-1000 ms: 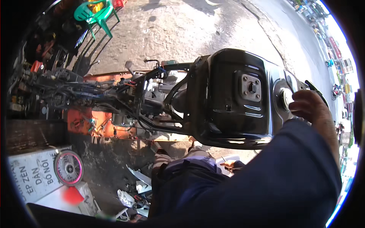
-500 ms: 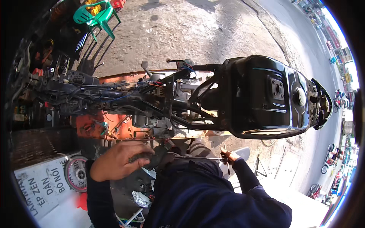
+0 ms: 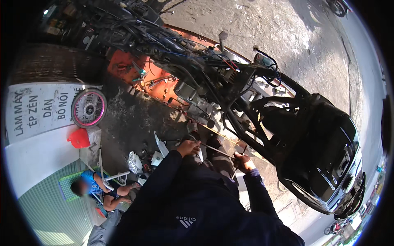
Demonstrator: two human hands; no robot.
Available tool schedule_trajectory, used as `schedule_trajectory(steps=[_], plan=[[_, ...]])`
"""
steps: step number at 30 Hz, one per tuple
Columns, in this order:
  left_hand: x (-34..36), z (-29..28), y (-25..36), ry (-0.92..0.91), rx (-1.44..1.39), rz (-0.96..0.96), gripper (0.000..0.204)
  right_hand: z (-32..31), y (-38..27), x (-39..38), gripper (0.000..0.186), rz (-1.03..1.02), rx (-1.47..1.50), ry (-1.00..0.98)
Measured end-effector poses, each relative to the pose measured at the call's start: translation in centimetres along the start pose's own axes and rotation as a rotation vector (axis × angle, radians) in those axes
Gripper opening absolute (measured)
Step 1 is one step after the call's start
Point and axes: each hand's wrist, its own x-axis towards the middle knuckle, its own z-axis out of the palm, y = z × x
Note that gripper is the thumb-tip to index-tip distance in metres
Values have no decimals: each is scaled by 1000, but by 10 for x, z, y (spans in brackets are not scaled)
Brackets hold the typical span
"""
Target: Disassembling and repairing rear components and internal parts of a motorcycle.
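- Gripping a thin, long metal rod [image 3: 215,151], my left hand [image 3: 188,146] has its fingers curled round the near end; my right hand [image 3: 244,162] is closed round a short dark tool handle [image 3: 239,160] just beside the rod's other stretch.
- Between the two hands the rod's long axis runs left to right, tilting slightly down toward the right hand.
- Both hands sit just below the stripped black motorcycle frame [image 3: 250,102], whose tangle of wires and engine parts [image 3: 193,69] lies up and away from my fingers; the right hand looks nearer to the frame tubes.
- Further right, the glossy black rear body shell [image 3: 324,156] hangs off the frame.
- Away to my left stand a pink-rimmed spoked wheel [image 3: 88,108] and a red plastic funnel [image 3: 79,139], with a seated person in a blue shirt [image 3: 92,184] below them.
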Motion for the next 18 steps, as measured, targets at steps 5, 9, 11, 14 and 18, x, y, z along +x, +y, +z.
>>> schedule_trajectory(steps=[5, 9, 11, 14, 18], plan=[[60, 15, -27, -138, -748, -60, 27, 88, 23, 81, 25, -41, -100, 37], [127, -39, -20, 425, -604, 202, 14, 150, 25, 143, 29, -101, -79, 36], [153, -81, -10, 615, -511, 196, 11, 178, 18, 148, 32, -129, -198, 199], [204, -77, 40, 657, -727, 224, 21, 134, 42, 147, 39, -386, -956, 577], [207, -125, 23, 313, -358, 167, 20, 166, 37, 87, 39, -387, -945, 360]])
